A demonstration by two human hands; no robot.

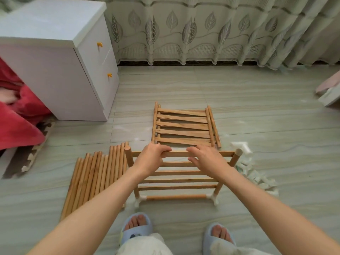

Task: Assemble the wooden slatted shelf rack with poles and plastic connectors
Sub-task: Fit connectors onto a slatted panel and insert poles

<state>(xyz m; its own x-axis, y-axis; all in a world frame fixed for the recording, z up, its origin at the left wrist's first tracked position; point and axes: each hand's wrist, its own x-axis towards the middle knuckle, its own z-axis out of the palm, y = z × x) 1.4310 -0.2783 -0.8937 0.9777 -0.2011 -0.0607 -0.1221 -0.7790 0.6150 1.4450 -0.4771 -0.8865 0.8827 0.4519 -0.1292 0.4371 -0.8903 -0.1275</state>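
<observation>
A partly built wooden rack (179, 178) stands on the floor in front of me, with a slatted shelf between two upright poles and white plastic connectors (140, 198) at its base. My left hand (151, 157) grips the top slat from above. My right hand (206, 157) rests on the same slat with fingers stretched leftward over it. Behind the rack lies a stack of loose slatted shelves (184, 126). A bundle of wooden poles (95, 177) lies flat to the left.
A white drawer cabinet (60, 67) stands at the left, with red cloth (16, 115) beside it. White plastic connectors and packaging (255, 173) are scattered right of the rack. Curtains (202, 30) hang at the back. My slippered feet (136, 229) are near the rack's base.
</observation>
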